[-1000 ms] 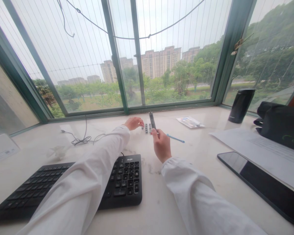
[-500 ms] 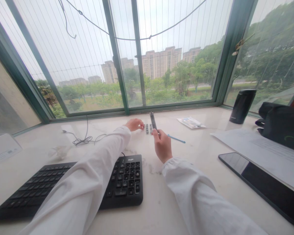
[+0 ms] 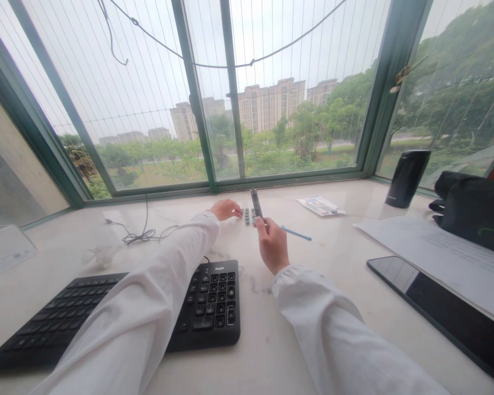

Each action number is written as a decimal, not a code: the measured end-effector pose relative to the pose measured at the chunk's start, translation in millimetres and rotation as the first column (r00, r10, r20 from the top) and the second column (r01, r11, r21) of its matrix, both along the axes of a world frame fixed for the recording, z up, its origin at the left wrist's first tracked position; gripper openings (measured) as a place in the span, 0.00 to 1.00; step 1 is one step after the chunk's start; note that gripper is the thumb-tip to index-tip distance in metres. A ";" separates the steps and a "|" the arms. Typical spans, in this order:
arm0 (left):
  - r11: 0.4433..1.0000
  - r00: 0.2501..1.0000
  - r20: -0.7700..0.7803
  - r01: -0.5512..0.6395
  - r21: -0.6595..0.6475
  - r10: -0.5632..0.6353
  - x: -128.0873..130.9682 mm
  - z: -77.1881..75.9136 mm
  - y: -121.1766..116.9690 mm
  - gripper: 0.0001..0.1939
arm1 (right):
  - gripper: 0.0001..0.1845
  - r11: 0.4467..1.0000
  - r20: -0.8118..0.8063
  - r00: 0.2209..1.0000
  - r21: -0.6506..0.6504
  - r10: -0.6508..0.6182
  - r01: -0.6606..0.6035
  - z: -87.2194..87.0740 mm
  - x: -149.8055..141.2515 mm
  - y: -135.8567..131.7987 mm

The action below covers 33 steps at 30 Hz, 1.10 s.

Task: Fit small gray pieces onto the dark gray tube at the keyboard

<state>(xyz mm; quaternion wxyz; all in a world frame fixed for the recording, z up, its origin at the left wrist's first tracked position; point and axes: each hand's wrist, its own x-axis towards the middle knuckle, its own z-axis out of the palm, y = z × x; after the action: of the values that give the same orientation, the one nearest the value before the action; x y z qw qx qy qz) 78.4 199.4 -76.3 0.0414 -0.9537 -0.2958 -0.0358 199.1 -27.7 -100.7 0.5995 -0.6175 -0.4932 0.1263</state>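
My left hand (image 3: 225,209) rests palm down on the pale marble counter (image 3: 313,329), its fingertips at a small group of grey blocks (image 3: 247,216). These may be keycaps, but they are too small to tell. My right hand (image 3: 272,244) is closed around the lower end of a slim dark grey stick (image 3: 256,203), which stands tilted upward just right of the blocks. A thin blue stick (image 3: 297,233) lies on the counter beyond my right hand, partly hidden behind it at one end.
A black keyboard (image 3: 208,310) lies under my left forearm. A thin tangled cable (image 3: 139,236) sits to its left. To the right are a leaflet (image 3: 321,206), a black cup (image 3: 407,179), a black bag (image 3: 475,211), white paper (image 3: 448,258) and a black tablet (image 3: 436,307). Window glass bounds the far edge.
My hands have barely moved, and the whole view has shifted slightly. Fewer grey blocks show beside my left fingertips than a second ago.
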 end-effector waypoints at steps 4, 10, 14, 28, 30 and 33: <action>1.000 1.000 -0.004 -0.021 0.017 0.021 1.3 0.4 -3.2 0.14 | 0.22 1.000 -0.001 1.000 -0.006 -0.001 0.001 0.5 -0.2 -0.2; 0.995 0.997 0.041 -0.071 0.071 0.068 3.3 3.0 0.2 0.14 | 0.22 1.000 0.010 1.000 0.003 -0.005 0.005 1.1 -0.7 0.5; 0.983 0.986 0.099 -0.145 0.116 0.134 7.5 1.7 7.3 0.15 | 0.22 1.000 0.012 1.000 0.005 -0.006 0.006 0.8 -1.1 0.1; 0.929 0.926 0.074 -0.371 0.008 0.369 39.1 -12.9 20.5 0.16 | 0.22 0.998 -0.129 0.990 0.016 -0.056 0.059 -2.1 8.1 6.5; 0.920 0.916 0.081 -0.393 -0.008 0.392 39.8 -12.8 20.9 0.16 | 0.23 0.999 -0.123 0.991 0.014 -0.049 0.052 -1.7 7.1 5.8; 0.908 0.904 0.089 -0.417 -0.034 0.419 39.7 -12.2 21.5 0.16 | 0.23 0.999 -0.120 0.992 0.009 -0.045 0.046 -1.0 5.9 5.2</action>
<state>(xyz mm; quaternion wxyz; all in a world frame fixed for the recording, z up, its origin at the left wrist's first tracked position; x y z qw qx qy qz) 118.1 220.8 -88.5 0.0273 -0.8657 -0.4951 -0.0690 205.0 -22.5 -101.7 0.6344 -0.6163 -0.4430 0.1462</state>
